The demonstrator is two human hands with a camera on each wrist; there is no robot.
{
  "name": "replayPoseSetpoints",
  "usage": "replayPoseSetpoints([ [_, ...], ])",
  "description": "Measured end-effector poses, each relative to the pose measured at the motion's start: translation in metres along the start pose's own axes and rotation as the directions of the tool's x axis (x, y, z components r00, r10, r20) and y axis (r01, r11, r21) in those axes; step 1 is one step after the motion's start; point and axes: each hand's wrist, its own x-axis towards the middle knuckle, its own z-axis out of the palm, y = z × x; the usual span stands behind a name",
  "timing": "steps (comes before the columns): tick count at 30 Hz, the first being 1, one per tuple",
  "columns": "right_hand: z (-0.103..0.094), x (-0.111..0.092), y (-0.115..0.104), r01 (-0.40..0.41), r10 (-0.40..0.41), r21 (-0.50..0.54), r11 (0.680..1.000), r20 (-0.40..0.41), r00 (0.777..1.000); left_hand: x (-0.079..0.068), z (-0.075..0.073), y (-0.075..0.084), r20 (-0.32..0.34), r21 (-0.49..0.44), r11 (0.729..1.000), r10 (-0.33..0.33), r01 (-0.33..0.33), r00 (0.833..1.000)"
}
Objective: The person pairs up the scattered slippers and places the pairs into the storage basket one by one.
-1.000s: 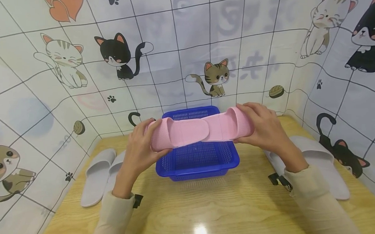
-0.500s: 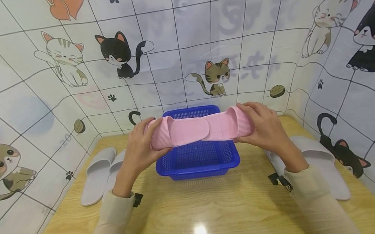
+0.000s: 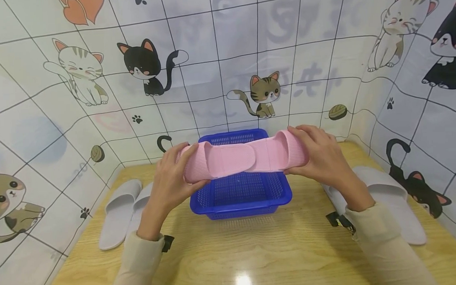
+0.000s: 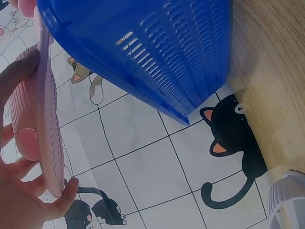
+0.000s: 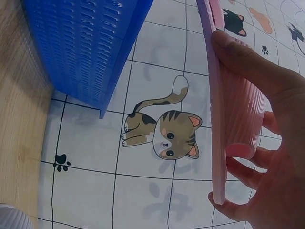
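Two pink slippers are held up over a blue plastic basket, heel ends overlapping in the middle and toe ends pointing outward. My left hand (image 3: 171, 182) grips the left pink slipper (image 3: 228, 159) by its ribbed toe strap, thumb below and fingers over the top. The right pink slipper (image 3: 264, 151) is held the same way by my right hand (image 3: 319, 156). In the left wrist view the slipper (image 4: 47, 124) is seen edge-on, its sole facing the basket side. Similarly, the right wrist view shows the other slipper (image 5: 218, 119) from its edge.
The blue basket (image 3: 239, 210) stands on the wooden table (image 3: 217, 256) against the back wall. A pair of light grey slippers (image 3: 117, 217) lies at the left, partly behind my left arm. Another grey pair (image 3: 394, 208) lies at the right, partly behind my right arm. Cat-patterned walls (image 3: 210, 76) enclose three sides.
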Motion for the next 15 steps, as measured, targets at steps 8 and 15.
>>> replayPoseSetpoints([
  [8,0.0013,-0.0002,-0.0008,0.001,-0.001,0.009,1.000,-0.006,1.000,0.0001,0.0002,-0.0008,-0.003,-0.002,1.000,-0.002,0.002,1.000],
  [15,0.0018,-0.0003,-0.0002,0.006,-0.006,0.004,1.000,-0.003,1.000,0.0008,0.0006,-0.0001,0.002,0.005,1.000,-0.001,0.001,1.000],
])
